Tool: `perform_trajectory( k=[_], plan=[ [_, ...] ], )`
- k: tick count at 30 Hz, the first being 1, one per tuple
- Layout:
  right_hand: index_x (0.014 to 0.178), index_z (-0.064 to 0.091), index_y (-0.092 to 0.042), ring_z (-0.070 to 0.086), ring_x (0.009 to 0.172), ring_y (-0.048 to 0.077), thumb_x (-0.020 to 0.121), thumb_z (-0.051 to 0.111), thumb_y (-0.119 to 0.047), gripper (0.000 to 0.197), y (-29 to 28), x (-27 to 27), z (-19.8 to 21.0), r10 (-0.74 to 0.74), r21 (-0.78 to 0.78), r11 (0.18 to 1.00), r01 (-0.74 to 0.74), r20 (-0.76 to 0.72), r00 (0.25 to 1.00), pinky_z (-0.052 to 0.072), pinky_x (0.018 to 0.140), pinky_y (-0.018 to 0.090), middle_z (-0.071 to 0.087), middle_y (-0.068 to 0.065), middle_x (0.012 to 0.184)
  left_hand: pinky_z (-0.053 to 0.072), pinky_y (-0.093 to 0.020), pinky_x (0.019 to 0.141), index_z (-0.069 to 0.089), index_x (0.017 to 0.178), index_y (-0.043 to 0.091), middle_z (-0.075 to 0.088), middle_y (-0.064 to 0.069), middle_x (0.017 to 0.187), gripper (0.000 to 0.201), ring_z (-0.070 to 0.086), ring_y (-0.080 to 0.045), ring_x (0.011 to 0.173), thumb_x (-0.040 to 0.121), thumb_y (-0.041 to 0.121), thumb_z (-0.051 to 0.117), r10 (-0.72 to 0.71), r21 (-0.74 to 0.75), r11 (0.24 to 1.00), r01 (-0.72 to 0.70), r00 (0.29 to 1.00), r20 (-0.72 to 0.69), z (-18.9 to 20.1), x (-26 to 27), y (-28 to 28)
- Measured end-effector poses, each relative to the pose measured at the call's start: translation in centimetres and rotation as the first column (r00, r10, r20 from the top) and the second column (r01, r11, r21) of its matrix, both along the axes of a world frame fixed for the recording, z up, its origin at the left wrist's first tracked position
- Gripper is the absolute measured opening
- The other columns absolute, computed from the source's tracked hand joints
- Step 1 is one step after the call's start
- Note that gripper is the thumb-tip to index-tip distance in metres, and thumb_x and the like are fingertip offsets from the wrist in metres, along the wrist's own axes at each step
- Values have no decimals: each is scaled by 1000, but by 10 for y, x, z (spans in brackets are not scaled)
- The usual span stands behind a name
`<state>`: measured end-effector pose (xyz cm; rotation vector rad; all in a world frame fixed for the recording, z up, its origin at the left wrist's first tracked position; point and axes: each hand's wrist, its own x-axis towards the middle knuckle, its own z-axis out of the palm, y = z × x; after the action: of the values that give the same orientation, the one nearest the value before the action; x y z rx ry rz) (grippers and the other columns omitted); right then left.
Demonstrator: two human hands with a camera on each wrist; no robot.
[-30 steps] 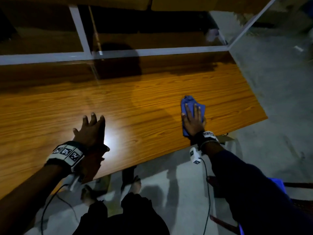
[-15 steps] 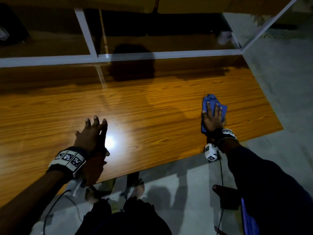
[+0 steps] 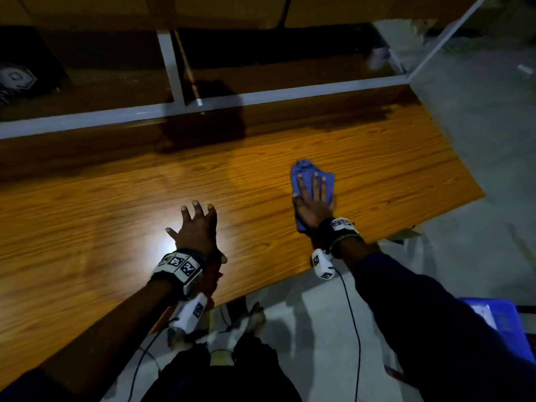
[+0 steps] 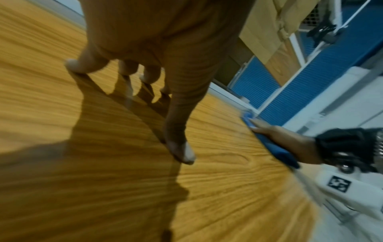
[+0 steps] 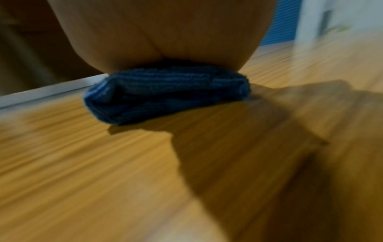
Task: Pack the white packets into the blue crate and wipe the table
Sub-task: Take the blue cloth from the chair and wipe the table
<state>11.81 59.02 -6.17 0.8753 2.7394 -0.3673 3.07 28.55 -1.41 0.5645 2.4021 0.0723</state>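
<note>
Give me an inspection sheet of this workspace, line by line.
Surface: wooden table, glossy, light glare near the left hand.
Job's things: blue cloth flat on the table; blue crate on the floor at right; contents unclear.
Clutter: nothing seen on the table.
Grips: right hand presses the cloth, fingers straight; left hand spread, fingertips on the table.
Cables: black wrist-camera cable hanging to the floor.
Surroundings: white frame rail behind, grey floor.
</note>
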Motion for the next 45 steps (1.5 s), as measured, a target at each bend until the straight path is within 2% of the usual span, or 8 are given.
perform_trajectory(
  k=[4, 9, 15, 18, 26, 33, 39, 45],
  plan=[
    [160, -3, -46, -14, 156, 25, 104, 26, -54, 63, -63, -14, -2, 63, -8, 998, -64, -36, 997, 1, 123, 61, -15, -1, 170, 18, -83, 103, 2, 157, 24, -9, -7, 167, 151, -10, -42, 151, 44, 59, 95, -2, 37, 999, 1, 1000, 22, -3, -3, -4],
    [152, 33, -36, 46, 142, 32, 93, 36, -55, 62, -145, -27, -6, 134, 102, 987, -126, -78, 988, 47, 97, 61, 46, 9, 156, 24, -79, 103, 8, 157, 22, -5, -9, 167, 143, -2, -41, 152, 49, 63, 91, -90, 105, 991, 87, 996, 25, 0, -8, -19],
    [157, 35, -37, 28, 152, 32, 97, 34, -58, 63, -235, -28, -18, 275, 63, 961, -271, -71, 959, 34, 110, 63, 30, 7, 166, 53, -53, 88, 54, 123, 14, 51, -13, 133, 80, 56, -40, 119, 61, 44, 92, -156, 278, 945, 172, 985, -78, -8, -20, -68],
    [160, 14, -42, 16, 156, 33, 98, 30, -57, 66, -239, -29, -14, 257, 16, 966, -257, -70, 964, 25, 114, 66, 18, 7, 169, 35, -63, 108, 40, 143, 7, 31, -13, 158, 98, 33, -37, 145, 68, 48, 88, -112, 248, 960, 128, 991, -77, -9, -26, -87],
    [161, 0, -45, -15, 156, 23, 104, 28, -57, 65, -176, -44, -2, 306, 9, 952, -306, 2, 952, 1, 120, 61, -15, -3, 170, 14, -73, 112, 21, 157, 12, 1, -10, 168, 121, 2, -30, 155, 67, 67, 79, -104, 209, 970, 123, 990, -98, -1, -49, -70],
    [160, 18, -42, 53, 137, 27, 100, 29, -63, 65, -27, -53, -28, 50, -7, 999, -50, -57, 997, 58, 89, 51, 48, 6, 155, 11, -78, 111, -6, 159, 31, -14, -7, 167, 138, -10, -33, 154, 59, 79, 75, -52, 139, 989, 58, 998, -48, -6, -74, -32],
    [158, 0, -52, -9, 157, 23, 104, 32, -56, 64, 61, -48, -5, 92, 2, 996, -92, -79, 993, 7, 119, 60, -11, -2, 171, 19, -82, 105, 4, 161, 31, -9, -4, 168, 139, -9, -36, 153, 54, 64, 88, 29, 88, 996, -31, 999, 14, -6, -80, -13],
    [159, -2, -49, -15, 156, 21, 103, 25, -59, 63, 155, -49, -1, -30, -42, 999, 29, -3, 1000, -1, 121, 60, -16, -3, 170, 24, -76, 108, 15, 160, 28, 0, -5, 168, 137, -1, -32, 154, 49, 73, 81, 70, 163, 985, -63, 997, -43, -15, -76, -27]
  ],
)
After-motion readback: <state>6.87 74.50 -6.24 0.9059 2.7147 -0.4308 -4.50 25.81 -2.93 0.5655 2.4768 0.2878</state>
